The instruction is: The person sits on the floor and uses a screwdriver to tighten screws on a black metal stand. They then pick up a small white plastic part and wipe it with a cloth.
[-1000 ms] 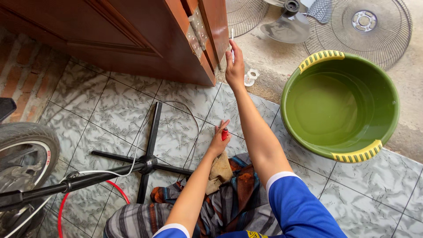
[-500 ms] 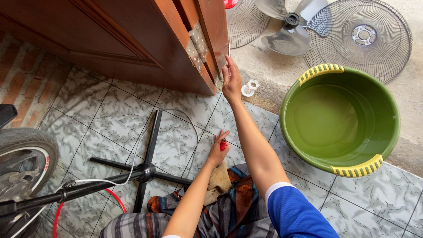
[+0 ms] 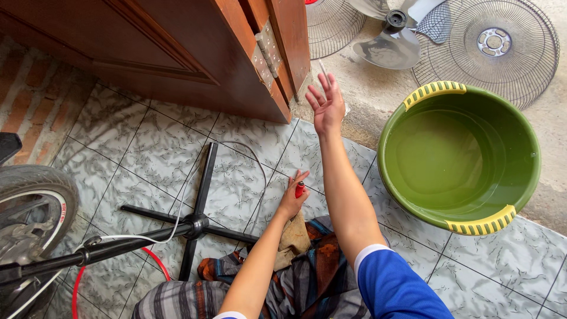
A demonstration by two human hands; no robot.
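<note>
Seated on marbled grey floor tiles beside a black cross-shaped fan stand, I pinch a small red-handled tool in my left hand, keeping it ready, while my right hand hangs open-fingered near the water-filled green plastic basin.
</note>
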